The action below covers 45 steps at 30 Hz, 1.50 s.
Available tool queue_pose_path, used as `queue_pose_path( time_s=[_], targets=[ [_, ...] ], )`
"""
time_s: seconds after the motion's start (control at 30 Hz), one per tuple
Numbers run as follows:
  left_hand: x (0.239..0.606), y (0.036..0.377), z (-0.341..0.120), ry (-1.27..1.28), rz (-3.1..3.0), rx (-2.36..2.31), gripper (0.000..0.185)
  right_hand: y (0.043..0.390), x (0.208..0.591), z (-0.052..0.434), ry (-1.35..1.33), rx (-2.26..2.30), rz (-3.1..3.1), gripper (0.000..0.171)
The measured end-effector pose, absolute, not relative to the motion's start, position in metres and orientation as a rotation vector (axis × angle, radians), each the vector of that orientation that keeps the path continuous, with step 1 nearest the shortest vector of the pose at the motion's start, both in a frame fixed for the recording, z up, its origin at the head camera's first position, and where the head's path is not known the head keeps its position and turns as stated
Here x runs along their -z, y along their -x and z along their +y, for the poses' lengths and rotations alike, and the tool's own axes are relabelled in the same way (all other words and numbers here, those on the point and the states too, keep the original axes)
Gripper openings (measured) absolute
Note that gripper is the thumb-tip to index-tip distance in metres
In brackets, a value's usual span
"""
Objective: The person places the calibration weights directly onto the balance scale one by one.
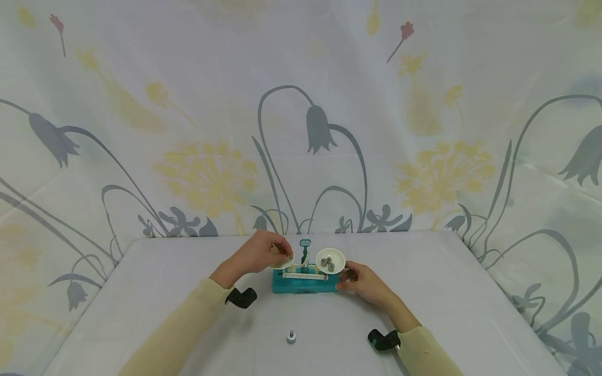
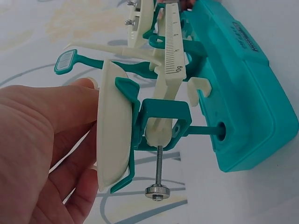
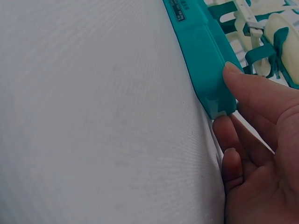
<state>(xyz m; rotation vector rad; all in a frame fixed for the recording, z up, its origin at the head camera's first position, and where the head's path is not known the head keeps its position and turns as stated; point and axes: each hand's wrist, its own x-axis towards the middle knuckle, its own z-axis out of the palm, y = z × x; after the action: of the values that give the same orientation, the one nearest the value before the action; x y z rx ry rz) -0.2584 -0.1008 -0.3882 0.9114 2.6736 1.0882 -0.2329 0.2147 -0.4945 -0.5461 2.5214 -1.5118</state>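
Note:
A teal toy balance scale (image 1: 296,285) stands on the table with two cream pans. My left hand (image 1: 264,253) is at the left pan (image 2: 113,126), fingertips over its inner side; the pan hides them in the left wrist view, so I cannot tell whether they pinch anything. The right pan (image 1: 322,254) bears several small metal weights (image 1: 331,267). With thumb and fingers, my right hand (image 3: 261,126) grips the right end of the teal base (image 3: 205,70). Nearer me, one metal weight (image 1: 291,338) stands apart on the table.
A white cloth covers the table (image 1: 188,271). Behind it hangs a flower-patterned curtain (image 1: 301,172). A knurled adjusting nut (image 2: 157,192) sticks out from the left end of the beam (image 2: 174,51).

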Motion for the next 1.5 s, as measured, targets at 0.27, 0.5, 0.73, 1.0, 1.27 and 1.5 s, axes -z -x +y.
queue_pose_path(
  time_s=[0.27,0.5,0.73,1.0,1.27,1.5],
  targets=[
    [0.39,0.258,-0.101,-0.905,2.685,-1.08,0.009,0.232,0.495,0.214,0.558,1.505,2.529,0.045],
    [0.387,0.258,-0.102,-0.933,2.686,-1.091,0.009,0.233,0.497,0.215,0.566,1.502,2.536,0.044],
    [0.387,0.258,-0.105,-0.984,2.707,-1.093,0.008,0.232,0.497,0.215,0.569,1.501,2.541,0.045],
    [0.386,0.257,-0.109,-1.015,2.696,-1.124,0.008,0.232,0.497,0.215,0.566,1.512,2.538,0.046],
    [0.384,0.254,-0.113,-1.031,2.712,-1.137,0.008,0.232,0.496,0.214,0.536,1.513,2.534,0.047],
    [0.385,0.252,-0.115,-1.032,2.727,-1.144,0.008,0.231,0.495,0.214,0.538,1.51,2.535,0.047]
  ],
)
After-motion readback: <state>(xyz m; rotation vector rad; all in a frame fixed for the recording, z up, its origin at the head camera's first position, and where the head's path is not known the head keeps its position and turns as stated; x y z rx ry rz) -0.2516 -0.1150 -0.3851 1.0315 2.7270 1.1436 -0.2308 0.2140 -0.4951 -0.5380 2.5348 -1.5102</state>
